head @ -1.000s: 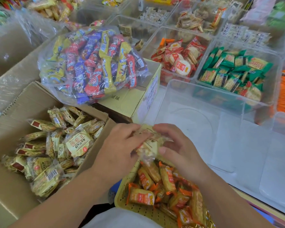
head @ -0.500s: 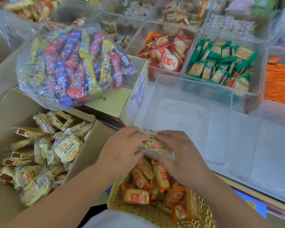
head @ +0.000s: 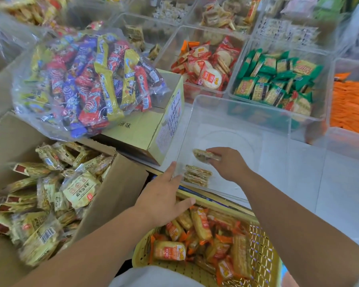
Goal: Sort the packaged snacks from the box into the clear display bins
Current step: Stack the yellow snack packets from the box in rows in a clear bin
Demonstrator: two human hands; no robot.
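An open cardboard box [head: 120, 189] at the left holds several yellow-wrapped snack packets [head: 79, 189]. A large clear display bin [head: 236, 112] stands in front of me. My right hand [head: 229, 163] is inside it and pinches one clear-wrapped snack packet [head: 203, 155] just above the bin floor. A small stack of the same packets [head: 197, 175] lies in the bin's near left corner. My left hand [head: 164, 197] hovers with fingers spread over the bin's near left edge and holds nothing.
A yellow basket [head: 263, 245] of orange-wrapped snacks sits at the bottom centre. A clear bag of colourful bars [head: 87, 83] rests on a yellow carton [head: 153, 125]. Behind stand bins of red rice crackers [head: 207, 67], green packets [head: 278, 79] and orange packets [head: 350, 104].
Both hands held packets together over the basket. Now my right hand has reached forward into the clear bin with one packet, a stack lies in the bin, and my left hand has let go.
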